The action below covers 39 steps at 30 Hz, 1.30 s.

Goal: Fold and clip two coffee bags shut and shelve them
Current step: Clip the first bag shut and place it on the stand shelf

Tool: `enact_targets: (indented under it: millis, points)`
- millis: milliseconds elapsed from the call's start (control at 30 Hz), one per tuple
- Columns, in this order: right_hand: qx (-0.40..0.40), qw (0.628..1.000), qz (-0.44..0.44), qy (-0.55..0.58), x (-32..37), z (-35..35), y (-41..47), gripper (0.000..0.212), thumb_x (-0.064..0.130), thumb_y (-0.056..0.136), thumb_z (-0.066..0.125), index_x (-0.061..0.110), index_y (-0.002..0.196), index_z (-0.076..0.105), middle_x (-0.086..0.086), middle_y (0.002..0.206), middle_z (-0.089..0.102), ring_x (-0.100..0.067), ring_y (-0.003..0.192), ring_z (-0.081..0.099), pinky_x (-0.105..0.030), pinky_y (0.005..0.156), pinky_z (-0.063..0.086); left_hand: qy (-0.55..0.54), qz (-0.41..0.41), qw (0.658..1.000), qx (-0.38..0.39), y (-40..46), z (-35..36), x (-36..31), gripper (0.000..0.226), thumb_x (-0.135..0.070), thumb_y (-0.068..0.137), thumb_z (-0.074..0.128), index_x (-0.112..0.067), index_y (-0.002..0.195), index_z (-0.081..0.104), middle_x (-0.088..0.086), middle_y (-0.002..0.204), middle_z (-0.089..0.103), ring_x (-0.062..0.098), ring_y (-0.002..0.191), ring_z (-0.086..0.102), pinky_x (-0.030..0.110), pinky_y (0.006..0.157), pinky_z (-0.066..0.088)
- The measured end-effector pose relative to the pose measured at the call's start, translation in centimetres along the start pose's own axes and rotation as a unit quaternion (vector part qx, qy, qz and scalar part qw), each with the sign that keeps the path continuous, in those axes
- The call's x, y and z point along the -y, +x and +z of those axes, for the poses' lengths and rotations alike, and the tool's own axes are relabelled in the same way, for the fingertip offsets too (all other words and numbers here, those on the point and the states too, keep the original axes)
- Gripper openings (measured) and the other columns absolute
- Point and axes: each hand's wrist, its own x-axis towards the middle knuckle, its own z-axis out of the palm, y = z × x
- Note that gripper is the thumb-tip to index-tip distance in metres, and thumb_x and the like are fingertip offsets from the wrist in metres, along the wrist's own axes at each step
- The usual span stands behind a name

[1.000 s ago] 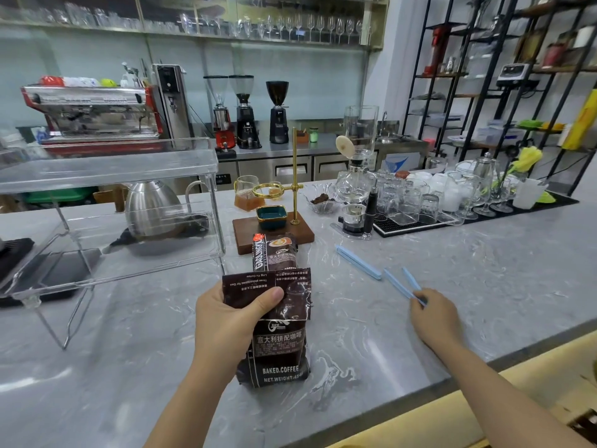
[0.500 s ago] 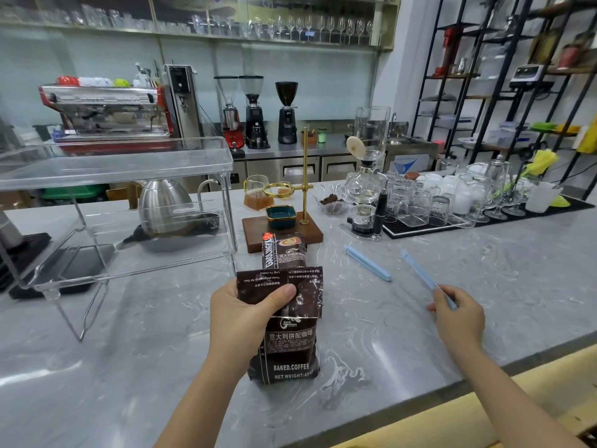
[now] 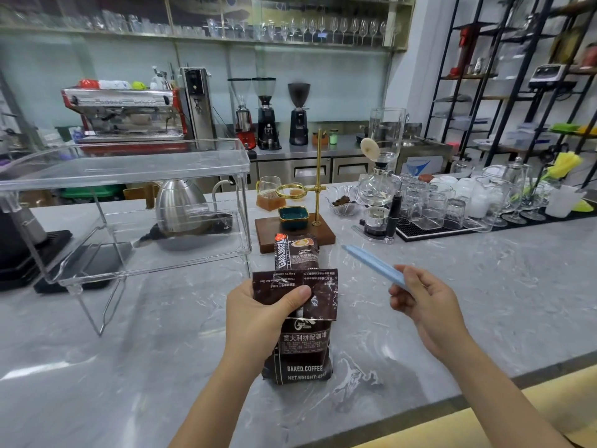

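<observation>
Left hand pinches the coffee bag's folded top; right hand holds the blue clip, which must next slide over that fold.

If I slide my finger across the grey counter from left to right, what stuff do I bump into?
Clear plastic shelf → silver kettle → left hand holding the folded coffee bag → right hand holding a blue clip → upside-down glasses → yellow flower.
</observation>
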Motion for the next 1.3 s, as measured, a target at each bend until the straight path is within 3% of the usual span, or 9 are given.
enact_targets:
  millis: [100, 167, 333, 433, 567, 767, 1033, 1300]
  points:
    - [0.065, 0.998, 0.0, 0.023, 1.4, 1.5, -0.9, 0.069, 0.045, 0.055, 0.089, 0.006, 0.107, 0.067, -0.009, 0.067, 0.061, -0.017, 0.054, 0.06, -0.024, 0.056, 0.056, 0.006, -0.002, 1.0, -0.007, 0.0, -0.1, 0.2, 0.02, -0.005, 0.067, 0.089, -0.01, 0.082, 0.077, 0.003, 0.075, 0.081, 0.019, 0.07, 0.079, 0.032, 0.061, 0.062]
    - [0.084, 0.996, -0.004, 0.035, 2.0, 1.9, -1.4, 0.08, 0.049, 0.044, 0.094, 0.006, 0.106, 0.069, -0.008, 0.067, 0.063, -0.018, 0.055, 0.062, -0.025, 0.058, 0.057, 0.008, -0.001, 1.0, -0.009, 0.0, -0.1, 0.3, 0.022, -0.006, 0.066, 0.09, -0.008, 0.084, 0.077, 0.005, 0.077, 0.081, 0.021, 0.071, 0.079, 0.034, 0.064, 0.062]
    - [0.091, 0.994, -0.016, 0.063, 3.1, 2.4, -2.0, 0.048, 0.038, 0.066, 0.076, 0.008, 0.103, 0.071, -0.016, 0.082, 0.075, -0.025, 0.068, 0.073, -0.028, 0.065, 0.061, 0.008, -0.001, 1.0, -0.01, 0.0, -0.1, 0.2, 0.022, -0.007, 0.066, 0.09, -0.011, 0.083, 0.076, 0.002, 0.076, 0.081, 0.017, 0.07, 0.079, 0.031, 0.062, 0.062]
    - [0.105, 0.991, 0.002, 0.079, 3.5, 2.6, -2.4, 0.041, 0.03, 0.074, 0.068, 0.006, 0.106, 0.068, -0.02, 0.094, 0.076, -0.031, 0.083, 0.077, -0.032, 0.072, 0.063, 0.007, -0.001, 1.0, -0.01, -0.1, -0.1, 0.1, 0.019, -0.006, 0.067, 0.089, -0.014, 0.078, 0.076, -0.001, 0.073, 0.081, 0.015, 0.067, 0.078, 0.028, 0.059, 0.062]
    - [0.117, 0.985, 0.034, 0.125, 3.8, 2.8, -2.6, 0.025, 0.012, 0.083, 0.057, 0.004, 0.105, 0.065, -0.024, 0.097, 0.075, -0.035, 0.087, 0.076, -0.036, 0.077, 0.063, 0.005, -0.001, 1.0, -0.008, -0.2, 0.0, 0.0, 0.02, -0.004, 0.067, 0.089, -0.016, 0.073, 0.074, -0.004, 0.07, 0.08, 0.011, 0.063, 0.077, 0.024, 0.056, 0.061]
    - [0.107, 0.985, 0.057, 0.125, 4.4, 3.2, -2.7, 0.019, 0.008, 0.09, 0.052, 0.005, 0.102, 0.066, -0.023, 0.088, 0.075, -0.035, 0.079, 0.077, -0.036, 0.071, 0.064, 0.004, -0.01, 1.0, -0.008, -0.2, -0.1, 0.0, 0.019, -0.006, 0.067, 0.089, -0.015, 0.077, 0.075, -0.002, 0.073, 0.081, 0.014, 0.066, 0.078, 0.03, 0.061, 0.062]
    - [0.1, 0.986, 0.068, 0.111, 4.5, 2.5, -3.2, 0.026, 0.014, 0.097, 0.044, 0.012, 0.093, 0.07, -0.016, 0.082, 0.076, -0.032, 0.068, 0.076, -0.031, 0.057, 0.062, 0.009, -0.012, 1.0, -0.01, -0.1, -0.2, 0.1, 0.021, -0.007, 0.067, 0.09, -0.014, 0.08, 0.076, 0.0, 0.075, 0.081, 0.019, 0.07, 0.079, 0.035, 0.065, 0.063]
    - [0.105, 0.985, 0.099, 0.1, 4.9, 2.1, -3.4, 0.026, 0.013, 0.098, 0.042, 0.011, 0.097, 0.068, -0.018, 0.082, 0.075, -0.032, 0.064, 0.076, -0.031, 0.054, 0.061, 0.003, -0.005, 1.0, -0.006, -0.2, -0.2, 0.1, 0.019, -0.006, 0.067, 0.089, -0.015, 0.078, 0.076, 0.0, 0.074, 0.081, 0.016, 0.067, 0.078, 0.029, 0.059, 0.062]
